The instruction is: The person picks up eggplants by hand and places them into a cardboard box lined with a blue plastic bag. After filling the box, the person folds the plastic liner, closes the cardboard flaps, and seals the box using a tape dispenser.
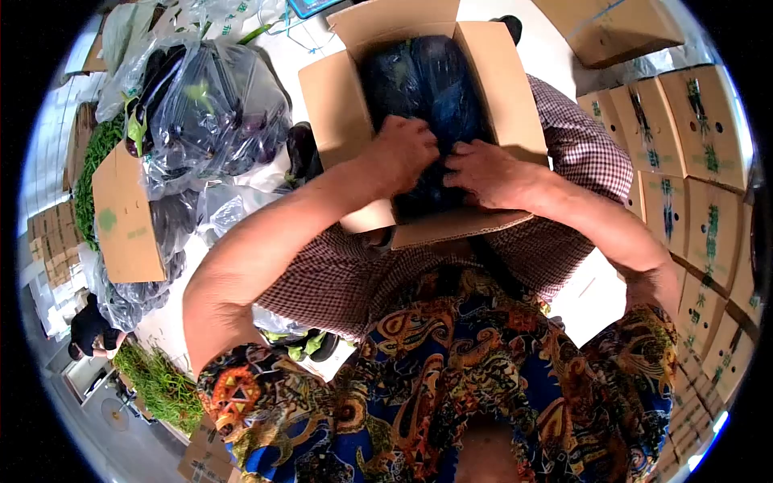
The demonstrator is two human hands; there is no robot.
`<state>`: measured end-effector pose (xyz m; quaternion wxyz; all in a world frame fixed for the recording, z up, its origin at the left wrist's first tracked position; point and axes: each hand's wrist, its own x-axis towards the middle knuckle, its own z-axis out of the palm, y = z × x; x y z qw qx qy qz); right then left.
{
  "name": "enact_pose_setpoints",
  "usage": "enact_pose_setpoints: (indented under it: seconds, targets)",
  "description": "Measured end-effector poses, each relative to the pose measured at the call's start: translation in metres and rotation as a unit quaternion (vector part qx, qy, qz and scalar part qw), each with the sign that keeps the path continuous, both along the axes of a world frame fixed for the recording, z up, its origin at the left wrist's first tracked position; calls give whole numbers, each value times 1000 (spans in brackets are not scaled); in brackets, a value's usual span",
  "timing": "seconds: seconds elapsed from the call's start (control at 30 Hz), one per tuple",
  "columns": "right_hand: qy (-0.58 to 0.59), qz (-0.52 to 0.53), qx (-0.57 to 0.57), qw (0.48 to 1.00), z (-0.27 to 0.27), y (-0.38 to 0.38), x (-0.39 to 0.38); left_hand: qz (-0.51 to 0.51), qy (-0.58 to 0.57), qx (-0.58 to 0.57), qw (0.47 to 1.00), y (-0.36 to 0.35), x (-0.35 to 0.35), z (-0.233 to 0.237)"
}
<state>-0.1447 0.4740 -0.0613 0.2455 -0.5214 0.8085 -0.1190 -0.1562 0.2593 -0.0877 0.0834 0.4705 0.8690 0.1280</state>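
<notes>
An open cardboard box (506,92) stands between my knees with its flaps folded outward. Inside it lies a dark blue plastic bag (423,76), full and glossy; its contents are mostly hidden by the film. My left hand (405,153) is closed on the near part of the bag, fingers curled into the plastic. Close beside it, my right hand (486,172) pinches the same bag, fingertips partly hidden in its folds. Both hands are within the box opening.
Clear bags of eggplants (213,109) lie at the left, with a loose eggplant (301,153) beside the box. Stacked cartons (692,129) line the right side. Green vegetables (165,386) are heaped at lower left, near another person (93,330).
</notes>
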Motion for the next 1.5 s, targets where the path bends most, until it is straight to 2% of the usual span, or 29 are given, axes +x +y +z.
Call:
enact_pose_setpoints:
  seconds: [0.03,0.07,0.13,0.17,0.23,0.3,0.37,0.4,0.43,0.47,0.5,0.57,0.67,0.7,0.77,0.8,0.9,0.93,1.03,1.07,1.13,1.17,1.23,1.33,1.43,1.5]
  targets:
    - [12,35,59,998,-4,-8,-2,-53,2,-31,998,5,2,-2]
    - [23,70,102,992,-17,-13,-3,-57,-32,-75,995,9,2,-4]
    - [41,59,63,995,-19,-8,-1,-62,-87,-159,982,20,-8,1]
    - [48,55,43,996,-20,-3,0,3,-83,-64,994,19,-15,3]
    - [-72,-12,-6,997,-14,4,-3,130,-82,124,980,7,-30,26]
    - [-152,-106,-97,978,20,15,-4,198,79,230,950,-3,-50,42]
    - [-241,-69,-34,968,53,22,-3,270,214,171,923,-11,-67,58]
    - [-281,-52,-2,958,67,25,0,263,250,180,914,-9,-75,72]
    - [-269,-52,65,959,78,18,7,255,285,189,904,-8,-83,88]
    - [-205,-57,99,972,68,15,23,247,320,196,893,-9,-88,95]
    - [-140,-61,132,979,57,13,34,239,285,172,913,-16,-99,86]
    - [-164,-121,57,977,64,14,27,220,213,120,944,-32,-137,57]
    - [-224,-246,38,942,67,7,4,336,82,4,938,-15,-173,75]
    - [-221,-286,49,931,57,9,-5,313,141,55,938,-11,-182,66]
    - [-137,-205,86,965,68,5,-26,255,252,152,921,-6,-193,41]
    - [-96,-213,49,971,48,10,-30,300,213,92,925,0,-199,50]
    - [-200,-263,47,943,39,9,-69,327,166,86,926,-2,-208,54]
    - [-187,-254,32,949,35,10,-72,314,197,61,927,-8,-216,54]
    - [-139,-222,-13,965,21,11,-80,319,143,73,934,-13,-208,42]
    - [-88,-210,15,974,17,11,-81,337,57,57,938,-11,-204,39]
    - [8,-183,73,980,14,6,-77,216,104,86,967,-8,-184,24]
    - [34,-197,98,975,17,3,-73,199,70,22,977,-4,-167,19]
    - [85,-227,147,959,33,-3,-68,185,142,-18,972,0,-138,8]
    - [107,-287,132,943,23,0,-63,159,126,-26,979,-6,-127,7]
    - [175,-345,77,919,13,4,-57,148,52,-65,985,-3,-112,8]
    - [141,-381,70,911,12,7,-58,148,48,-74,985,-1,-111,2]
